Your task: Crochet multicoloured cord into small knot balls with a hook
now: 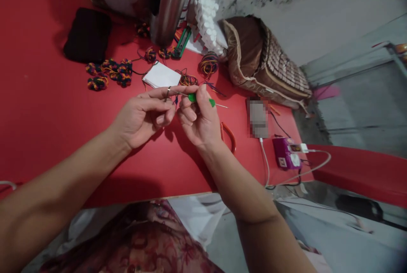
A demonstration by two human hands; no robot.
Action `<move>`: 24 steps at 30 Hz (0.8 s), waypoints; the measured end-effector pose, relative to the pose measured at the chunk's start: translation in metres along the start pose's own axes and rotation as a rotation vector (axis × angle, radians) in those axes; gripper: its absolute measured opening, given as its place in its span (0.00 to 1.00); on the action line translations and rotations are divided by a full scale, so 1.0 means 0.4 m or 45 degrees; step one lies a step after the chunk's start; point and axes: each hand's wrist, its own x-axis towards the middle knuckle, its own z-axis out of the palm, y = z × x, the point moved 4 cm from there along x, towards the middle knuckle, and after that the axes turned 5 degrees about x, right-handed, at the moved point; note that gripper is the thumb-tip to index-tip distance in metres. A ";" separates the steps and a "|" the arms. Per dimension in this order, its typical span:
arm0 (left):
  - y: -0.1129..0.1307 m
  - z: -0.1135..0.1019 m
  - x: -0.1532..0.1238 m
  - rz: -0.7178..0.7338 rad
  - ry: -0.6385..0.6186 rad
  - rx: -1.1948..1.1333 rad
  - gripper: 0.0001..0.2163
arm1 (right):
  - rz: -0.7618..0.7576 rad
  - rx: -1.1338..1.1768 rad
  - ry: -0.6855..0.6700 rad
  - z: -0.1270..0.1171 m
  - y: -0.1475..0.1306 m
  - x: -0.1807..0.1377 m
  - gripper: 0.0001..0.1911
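My right hand (199, 118) pinches a green-handled crochet hook (203, 100), whose metal shaft sticks out to the right and left of the fingers. My left hand (144, 114) is beside it, index finger stretched toward the hook's tip, the other fingers curled; a thin dark yarn strand (176, 101) hangs between the two hands. Both hands hover over the red table (47, 103). Finished multicoloured crochet flowers (110, 73) lie to the left behind the hands.
A white cloth (160, 76), yarn bundles (208, 64), a steel flask (168, 4), a black pouch (87, 33), a brown cushion (263, 59), a blurred phone (257, 117), a purple charger (286, 154) with cables and orange-handled scissors (230, 135) surround the hands.
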 end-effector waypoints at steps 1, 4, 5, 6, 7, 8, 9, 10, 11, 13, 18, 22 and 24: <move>-0.001 -0.002 -0.001 -0.008 -0.002 0.006 0.15 | -0.007 -0.016 0.000 0.001 -0.001 -0.001 0.24; -0.004 -0.009 -0.006 -0.020 0.003 -0.002 0.18 | -0.066 -0.037 -0.007 0.002 -0.010 -0.007 0.21; -0.003 -0.010 -0.008 -0.021 0.003 -0.015 0.19 | -0.089 -0.036 -0.005 0.001 -0.013 -0.009 0.19; -0.002 -0.010 -0.010 -0.022 -0.001 -0.034 0.19 | -0.109 -0.036 0.000 0.001 -0.016 -0.010 0.17; -0.001 -0.009 -0.012 -0.023 -0.010 -0.059 0.19 | -0.122 -0.041 0.006 0.001 -0.018 -0.012 0.17; 0.000 -0.008 -0.014 -0.027 -0.020 -0.088 0.18 | -0.128 -0.051 0.008 0.002 -0.019 -0.014 0.16; 0.001 -0.006 -0.015 -0.032 -0.032 -0.116 0.18 | -0.127 -0.066 0.006 0.003 -0.018 -0.016 0.16; 0.001 -0.004 -0.016 -0.042 -0.042 -0.138 0.18 | -0.125 -0.082 -0.006 0.004 -0.016 -0.017 0.16; 0.000 -0.003 -0.017 -0.050 -0.048 -0.153 0.18 | -0.117 -0.099 -0.026 0.007 -0.013 -0.020 0.16; -0.003 -0.002 -0.017 -0.061 -0.035 -0.153 0.19 | -0.093 -0.138 -0.083 0.011 -0.005 -0.025 0.15; -0.011 -0.009 -0.013 0.001 0.022 -0.056 0.17 | -0.180 -0.241 -0.138 0.003 0.005 -0.033 0.11; -0.008 -0.019 -0.009 0.054 0.020 0.024 0.14 | -0.209 -0.215 -0.186 0.005 0.006 -0.031 0.08; -0.007 -0.022 -0.008 0.051 0.016 0.041 0.13 | -0.192 -0.189 -0.205 0.010 0.006 -0.032 0.07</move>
